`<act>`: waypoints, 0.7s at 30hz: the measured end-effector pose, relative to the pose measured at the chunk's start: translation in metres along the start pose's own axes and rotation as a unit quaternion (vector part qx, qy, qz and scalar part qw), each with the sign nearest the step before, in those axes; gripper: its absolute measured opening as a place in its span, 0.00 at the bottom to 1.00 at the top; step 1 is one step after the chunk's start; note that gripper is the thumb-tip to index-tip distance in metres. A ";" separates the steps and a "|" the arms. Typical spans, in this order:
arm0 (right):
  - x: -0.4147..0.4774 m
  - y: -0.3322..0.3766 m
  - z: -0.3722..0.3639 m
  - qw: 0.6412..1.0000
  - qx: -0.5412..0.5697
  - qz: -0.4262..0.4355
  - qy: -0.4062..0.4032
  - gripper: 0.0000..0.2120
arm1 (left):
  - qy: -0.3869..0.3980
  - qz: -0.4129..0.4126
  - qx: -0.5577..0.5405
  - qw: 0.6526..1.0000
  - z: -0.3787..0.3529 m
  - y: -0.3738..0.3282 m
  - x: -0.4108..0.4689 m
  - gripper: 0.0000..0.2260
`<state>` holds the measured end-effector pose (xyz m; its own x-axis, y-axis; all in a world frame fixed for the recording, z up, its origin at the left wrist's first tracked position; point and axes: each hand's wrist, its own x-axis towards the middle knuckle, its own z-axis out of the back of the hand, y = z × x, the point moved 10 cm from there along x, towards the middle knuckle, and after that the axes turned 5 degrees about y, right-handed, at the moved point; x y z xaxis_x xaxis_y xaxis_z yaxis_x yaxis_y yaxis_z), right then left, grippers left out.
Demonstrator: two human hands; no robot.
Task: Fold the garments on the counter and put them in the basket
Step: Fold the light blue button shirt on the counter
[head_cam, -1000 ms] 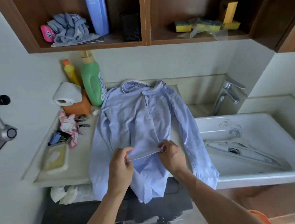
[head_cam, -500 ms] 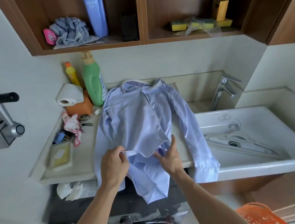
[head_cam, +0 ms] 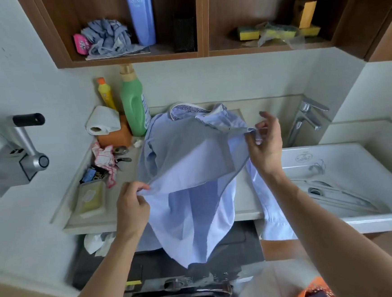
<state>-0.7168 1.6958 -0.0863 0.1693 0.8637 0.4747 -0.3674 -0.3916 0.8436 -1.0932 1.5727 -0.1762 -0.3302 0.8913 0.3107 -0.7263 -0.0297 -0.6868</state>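
A light blue collared shirt [head_cam: 186,163] lies on the pale counter [head_cam: 244,205], collar toward the wall, its lower part hanging over the front edge. My left hand [head_cam: 131,205] pinches the shirt's front edge near the counter's front. My right hand [head_cam: 263,143] pinches the same panel higher up on the right, lifting it off the counter. One sleeve [head_cam: 273,215] hangs off the counter beside the sink. The orange basket [head_cam: 311,291] shows only as a rim at the bottom right.
On the counter's left stand a green bottle [head_cam: 134,101], a yellow bottle [head_cam: 105,93], a paper roll [head_cam: 102,121] and small clutter. A white sink [head_cam: 348,183] with tap [head_cam: 303,121] lies right. A washing machine [head_cam: 178,292] sits below. Wooden shelves hang above.
My right hand has risen up and to the right, lifting the shirt's front panel open. My left hand has kept its grip near the front edge.
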 end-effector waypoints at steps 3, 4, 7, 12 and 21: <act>-0.052 -0.052 -0.042 0.973 -0.061 -0.149 0.164 0.27 | 0.036 0.022 -0.015 0.999 -0.018 0.005 -0.010 0.20; -0.074 -0.078 -0.049 0.956 -0.103 -0.195 0.195 0.24 | 0.059 0.007 -0.013 0.998 -0.026 0.002 -0.014 0.19; -0.117 -0.134 -0.048 0.937 -0.123 -0.277 0.173 0.14 | 0.119 -0.041 0.002 0.992 -0.044 0.002 -0.022 0.19; -0.113 -0.157 -0.040 0.927 -0.135 -0.301 0.177 0.15 | 0.143 0.030 0.031 0.989 -0.050 0.032 -0.019 0.14; 0.024 0.048 0.054 0.996 -0.073 0.048 -0.011 0.22 | 0.038 -0.053 -0.149 0.987 0.054 -0.056 0.031 0.16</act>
<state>-0.6807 1.6808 -0.0206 0.1460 0.8174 0.5572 -0.5119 -0.4196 0.7496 -1.0958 1.5774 -0.0924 -0.2080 0.9136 0.3494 -0.5419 0.1897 -0.8188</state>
